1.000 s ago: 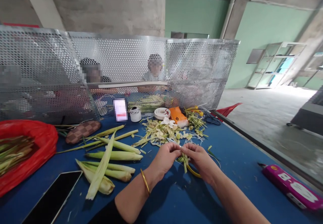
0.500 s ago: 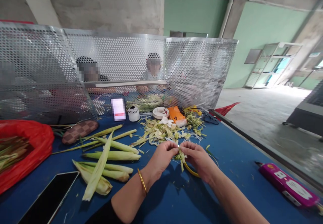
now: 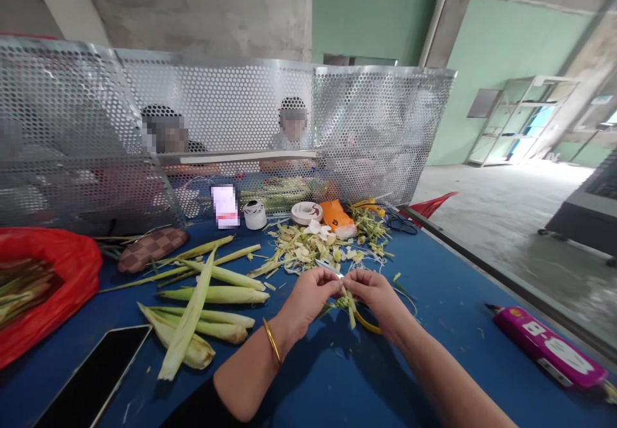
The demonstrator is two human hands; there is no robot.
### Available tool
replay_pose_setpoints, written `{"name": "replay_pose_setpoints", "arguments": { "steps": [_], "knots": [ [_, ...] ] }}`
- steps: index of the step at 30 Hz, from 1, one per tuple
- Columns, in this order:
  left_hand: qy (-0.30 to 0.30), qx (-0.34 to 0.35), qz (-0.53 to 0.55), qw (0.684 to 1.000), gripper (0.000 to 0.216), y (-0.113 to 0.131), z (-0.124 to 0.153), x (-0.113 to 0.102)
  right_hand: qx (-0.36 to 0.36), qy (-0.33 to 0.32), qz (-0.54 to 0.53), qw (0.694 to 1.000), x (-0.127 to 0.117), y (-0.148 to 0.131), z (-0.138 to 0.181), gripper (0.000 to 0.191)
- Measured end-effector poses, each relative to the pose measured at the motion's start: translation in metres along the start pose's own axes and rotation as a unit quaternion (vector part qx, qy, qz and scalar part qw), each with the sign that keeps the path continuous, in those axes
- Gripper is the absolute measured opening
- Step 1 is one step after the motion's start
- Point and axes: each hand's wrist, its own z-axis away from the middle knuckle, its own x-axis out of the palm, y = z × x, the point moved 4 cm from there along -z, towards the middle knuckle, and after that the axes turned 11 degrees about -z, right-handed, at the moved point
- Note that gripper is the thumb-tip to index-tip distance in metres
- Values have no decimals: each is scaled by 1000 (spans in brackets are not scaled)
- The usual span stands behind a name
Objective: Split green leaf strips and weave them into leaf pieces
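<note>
My left hand [image 3: 311, 296] and my right hand [image 3: 377, 296] meet over the blue table [image 3: 434, 299], fingertips pinched together on a small bunch of green-yellow leaf strips [image 3: 348, 304]. A gold bangle sits on my left wrist. A yellow-handled tool [image 3: 366, 324] lies on the table under my right hand. Several long pale green stalks [image 3: 212, 293] lie to the left of my hands. Just beyond my hands is a heap of leaf scraps [image 3: 313, 251].
A red plastic bag [image 3: 53, 274] of stalks lies at far left, with a black phone [image 3: 94, 383] at the front left and a checked pouch [image 3: 152, 248] behind. Tape rolls [image 3: 306, 213], an orange pack [image 3: 339, 219], a purple packet [image 3: 549, 351]. Two people sit behind the perforated metal screen [image 3: 231, 113].
The hands stay pinched on the leaf strips and have shifted only slightly up the table. The view has drifted a little.
</note>
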Motion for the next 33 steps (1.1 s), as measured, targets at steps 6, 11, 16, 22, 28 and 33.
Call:
{"name": "replay_pose_setpoints", "arguments": {
  "steps": [6,11,16,22,28,33],
  "knots": [
    [9,-13,-8,1000,1,-4,-2,2,-12,4,24,1000,2,-1,1,37],
    [20,-26,-11,999,6,-6,-2,4,-12,9,29,999,7,-3,4,37],
    [21,-44,-2,999,9,-5,-1,5,-16,16,25,999,7,-3,4,37],
    [28,-64,8,998,7,-5,-1,5,-22,29,19,999,6,-2,4,37],
    [33,-77,4,996,9,-9,-1,5,-30,37,14,999,7,-3,5,35],
    [22,-92,9,996,7,-10,0,7,-33,43,0,998,6,-1,4,37]
  ]
}}
